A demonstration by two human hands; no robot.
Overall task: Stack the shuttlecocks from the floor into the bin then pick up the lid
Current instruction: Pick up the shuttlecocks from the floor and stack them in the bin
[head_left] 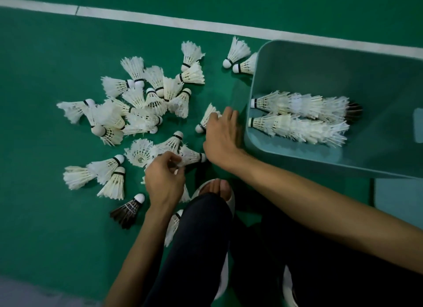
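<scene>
Head view
Left hand (163,180): fingers pinched on a white shuttlecock (191,156) lying on the green floor (45,226).
Right hand (220,139): fingers spread flat, holding nothing – over another shuttlecock (207,117).
Bin (297,61): teal, just right of the hands – two nested shuttlecock stacks (299,116) inside.
Loose shuttlecocks (137,105): scattered on the floor, left of the bin.
Lid (398,198): probably the teal slab beside the bin.

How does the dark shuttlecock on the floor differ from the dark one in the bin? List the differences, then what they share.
The dark shuttlecock on the floor lies alone, its white cork showing. The dark shuttlecock in the bin sits at the far end of a stacked row of white ones, only its feather tips visible. The first rests on green court, the second inside the teal bin. Both have dark feathers.
</scene>
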